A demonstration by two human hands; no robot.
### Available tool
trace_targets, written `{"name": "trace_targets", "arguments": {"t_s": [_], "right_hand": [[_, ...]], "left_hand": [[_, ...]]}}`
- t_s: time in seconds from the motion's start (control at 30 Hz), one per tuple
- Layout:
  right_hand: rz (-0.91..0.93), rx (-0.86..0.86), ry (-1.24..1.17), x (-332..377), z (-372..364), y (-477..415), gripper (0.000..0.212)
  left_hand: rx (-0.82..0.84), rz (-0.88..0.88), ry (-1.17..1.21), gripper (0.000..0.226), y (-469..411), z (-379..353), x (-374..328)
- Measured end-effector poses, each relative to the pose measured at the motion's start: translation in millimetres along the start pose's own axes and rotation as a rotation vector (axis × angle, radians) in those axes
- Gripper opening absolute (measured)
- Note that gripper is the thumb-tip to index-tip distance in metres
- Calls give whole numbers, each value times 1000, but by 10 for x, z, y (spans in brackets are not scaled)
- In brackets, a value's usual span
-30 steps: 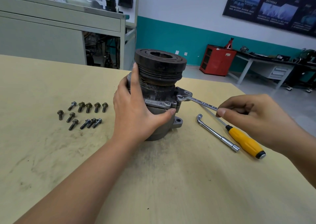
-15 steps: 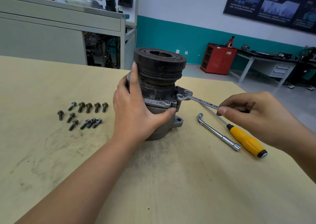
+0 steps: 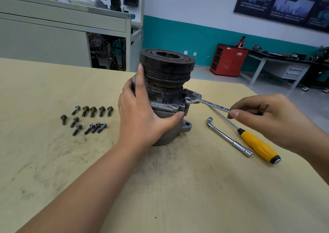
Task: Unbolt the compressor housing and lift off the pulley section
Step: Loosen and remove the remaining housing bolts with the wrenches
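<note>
- Fingers [image 3: 139,79] of my left hand [image 3: 140,120] wrap the compressor [image 3: 165,99], which stands upright mid-worktop [image 3: 178,188], pulley [image 3: 167,65] on top.
- My right hand [image 3: 263,118] pinches the wrench [image 3: 208,104], its ring end on the compressor's right side.
- Unbolting stage, I judge; next, swing the wrench while bracing the compressor.
- Loose bolts [image 3: 89,118] lie toward the left edge.

Left hand [image 3: 142,115], arm stretched forward, cups the compressor [image 3: 165,97] — index finger upright, thumb hooked across its front. Right hand [image 3: 267,118], fingers curled, pinches the wrench [image 3: 208,104] handle's end.
</note>
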State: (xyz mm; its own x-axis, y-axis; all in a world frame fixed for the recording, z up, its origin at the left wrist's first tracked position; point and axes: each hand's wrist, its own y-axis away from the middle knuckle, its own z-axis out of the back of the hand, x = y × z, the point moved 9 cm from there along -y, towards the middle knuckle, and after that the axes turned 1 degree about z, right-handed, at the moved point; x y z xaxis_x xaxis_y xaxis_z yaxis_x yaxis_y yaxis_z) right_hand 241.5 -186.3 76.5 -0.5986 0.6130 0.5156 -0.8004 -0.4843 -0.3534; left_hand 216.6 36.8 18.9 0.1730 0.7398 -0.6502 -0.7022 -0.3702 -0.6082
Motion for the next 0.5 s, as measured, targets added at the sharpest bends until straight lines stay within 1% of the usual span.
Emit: {"name": "trace_targets", "arguments": {"t_s": [0.33,0.5], "right_hand": [[16,8,3,-15,-1,-9,15],[0,21,36,-6,-5,0,10]], "left_hand": [[1,2,4,123,-6,-5,8],[-4,-6,0,119,-6,-5,5]]}}
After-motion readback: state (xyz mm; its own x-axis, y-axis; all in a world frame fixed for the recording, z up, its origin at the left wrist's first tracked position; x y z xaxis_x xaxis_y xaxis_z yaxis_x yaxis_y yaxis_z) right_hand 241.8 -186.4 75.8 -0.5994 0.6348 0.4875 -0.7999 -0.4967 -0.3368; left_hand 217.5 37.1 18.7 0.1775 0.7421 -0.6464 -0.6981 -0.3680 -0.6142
